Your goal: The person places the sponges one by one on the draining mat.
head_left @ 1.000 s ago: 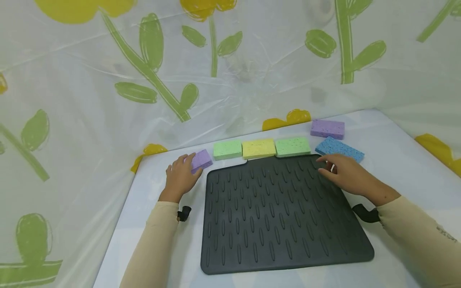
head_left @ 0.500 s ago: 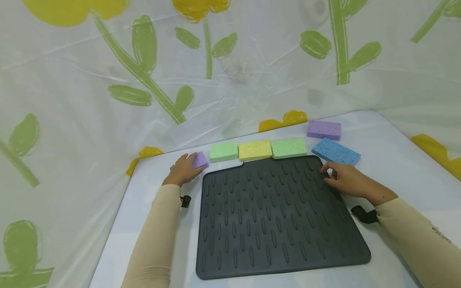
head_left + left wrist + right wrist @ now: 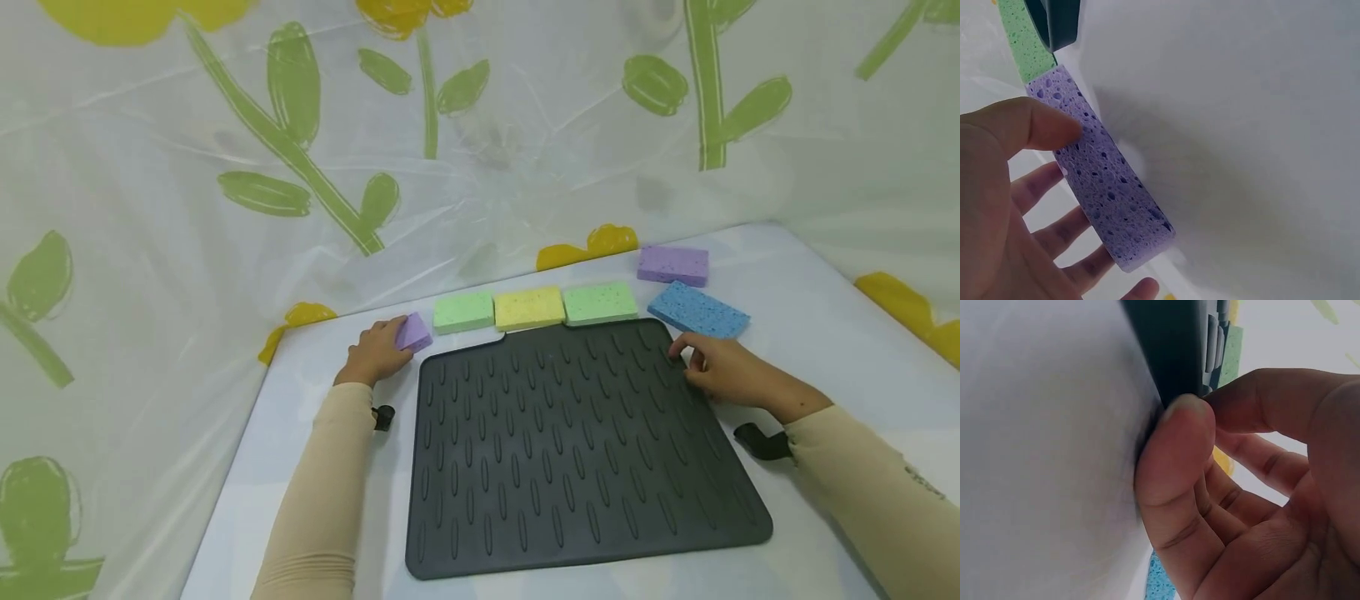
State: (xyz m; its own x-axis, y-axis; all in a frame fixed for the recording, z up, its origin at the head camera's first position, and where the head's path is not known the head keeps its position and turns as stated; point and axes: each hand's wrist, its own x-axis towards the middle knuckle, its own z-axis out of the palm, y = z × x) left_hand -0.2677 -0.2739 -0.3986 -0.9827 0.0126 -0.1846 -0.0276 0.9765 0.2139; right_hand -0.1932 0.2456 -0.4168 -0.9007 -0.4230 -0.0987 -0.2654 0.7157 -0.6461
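Note:
My left hand [image 3: 373, 352] holds a purple sponge [image 3: 414, 332] at the left end of a sponge row, beyond the mat's upper left corner. In the left wrist view the thumb lies on the near face of that sponge [image 3: 1110, 181], with several fingers behind it. My right hand [image 3: 727, 371] is at the upper right edge of a dark grey ridged mat [image 3: 577, 450]. Up close in the right wrist view, thumb and index finger pinch the edge of the mat [image 3: 1175, 344]; the other fingers curl behind.
Along the mat's far edge lie a green sponge [image 3: 463, 312], a yellow sponge [image 3: 529, 308] and another green sponge [image 3: 600, 303]. A blue sponge [image 3: 697, 310] and a second purple sponge [image 3: 672, 265] lie at the far right. A flower-printed sheet [image 3: 495, 192] hangs behind the table.
My left hand has closed further around the purple sponge, now straighter beside the green one. My right hand has come down from over the mat's corner to pinch its right edge.

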